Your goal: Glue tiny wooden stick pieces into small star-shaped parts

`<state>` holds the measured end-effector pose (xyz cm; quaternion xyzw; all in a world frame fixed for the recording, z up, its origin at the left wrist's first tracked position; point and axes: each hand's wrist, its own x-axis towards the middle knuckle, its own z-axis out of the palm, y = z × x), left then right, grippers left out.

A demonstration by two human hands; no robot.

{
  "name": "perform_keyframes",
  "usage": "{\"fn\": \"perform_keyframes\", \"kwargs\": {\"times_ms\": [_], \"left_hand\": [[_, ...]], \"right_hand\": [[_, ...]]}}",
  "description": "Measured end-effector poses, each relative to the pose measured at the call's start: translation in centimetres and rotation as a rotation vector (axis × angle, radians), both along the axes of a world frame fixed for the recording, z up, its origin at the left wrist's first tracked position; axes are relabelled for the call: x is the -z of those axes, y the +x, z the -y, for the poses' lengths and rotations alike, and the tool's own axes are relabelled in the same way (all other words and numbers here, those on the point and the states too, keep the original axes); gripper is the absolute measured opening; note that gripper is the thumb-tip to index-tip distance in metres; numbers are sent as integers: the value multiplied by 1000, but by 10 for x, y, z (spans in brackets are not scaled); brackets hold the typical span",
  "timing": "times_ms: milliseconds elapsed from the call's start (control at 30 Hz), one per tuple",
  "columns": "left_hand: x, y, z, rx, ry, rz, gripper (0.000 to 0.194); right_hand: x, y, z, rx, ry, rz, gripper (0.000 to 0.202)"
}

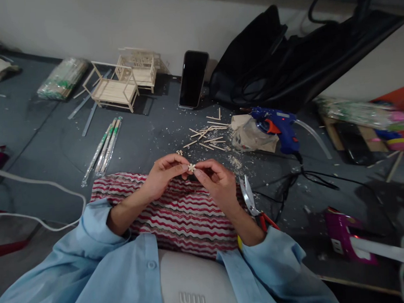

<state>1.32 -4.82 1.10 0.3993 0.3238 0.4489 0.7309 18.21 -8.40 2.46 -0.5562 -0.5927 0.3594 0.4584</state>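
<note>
Between the fingertips of both hands is a small cluster of short pale wooden stick pieces (191, 168), star-like in outline. My left hand (167, 171) pinches it from the left, and my right hand (218, 180) grips it from the right with thumb and forefinger. Just beyond my left fingers lies another little wooden cluster (179, 153), partly hidden. Loose thin wooden sticks (206, 134) and many chips are scattered ahead of my hands. Beneath my forearms spreads a red and white striped cloth (188, 219). Metal snips (249, 196) rest beside my right wrist.
A blue glue gun (283, 125) lies at the right with its black cable. Miniature wooden furniture frames (115, 90) stand at the back left, near wrapped stick bundles (103, 149). A phone (194, 79) leans upright at the wall beside a black bag (261, 59). A purple power strip (348, 234) sits right.
</note>
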Motion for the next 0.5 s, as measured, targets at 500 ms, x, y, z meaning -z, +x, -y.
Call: {"fn": "perform_keyframes", "kwargs": {"times_ms": [500], "left_hand": [[-4,-1,-1,109,14,-196,24]], "right_hand": [[4,2,-1,-38,33,-18,7]]}}
